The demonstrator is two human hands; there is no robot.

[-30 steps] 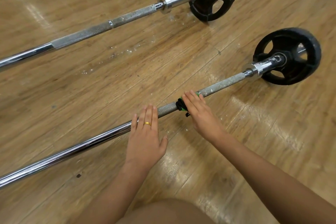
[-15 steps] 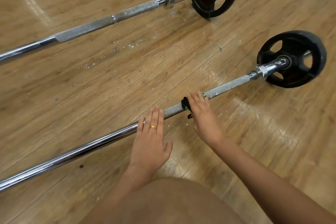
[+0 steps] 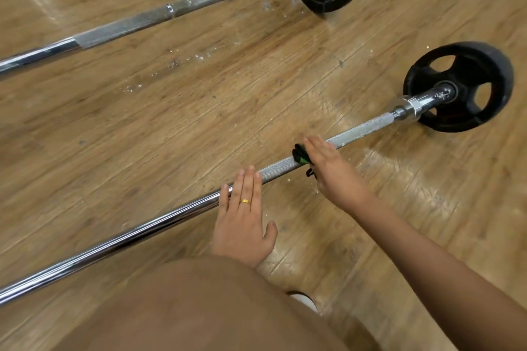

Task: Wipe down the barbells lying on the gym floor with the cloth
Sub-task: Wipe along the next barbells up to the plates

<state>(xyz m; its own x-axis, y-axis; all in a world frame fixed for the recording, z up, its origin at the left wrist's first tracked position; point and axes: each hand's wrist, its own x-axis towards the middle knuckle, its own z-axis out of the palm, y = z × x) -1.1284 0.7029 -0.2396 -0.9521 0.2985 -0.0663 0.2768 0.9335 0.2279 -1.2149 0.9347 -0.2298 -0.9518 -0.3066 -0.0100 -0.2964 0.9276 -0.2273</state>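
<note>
Step in hand: wiping the near barbell [image 3: 362, 129], which lies on the wooden floor [image 3: 199, 111] and runs from lower left to its black plate [image 3: 459, 85] at right.

My left hand [image 3: 242, 222] lies flat across the shaft where smooth chrome meets knurling, fingers straight and together, steadying the bar.

My right hand [image 3: 330, 168] lies over the knurled section with fingers extended, pressing the cloth [image 3: 299, 154] onto the bar. Its black and green folds show at the hand's left edge. My thumb is hidden, so I cannot tell whether it hooks under.

Judgement: the knurl between my right hand and the collar looks pale and dusty, so this bar is only partly done. The next move calls for firm pressure along that stretch toward the plate.

The far barbell [image 3: 128, 30] lies well apart, its knurl speckled. I judge it not yet wiped.
</note>
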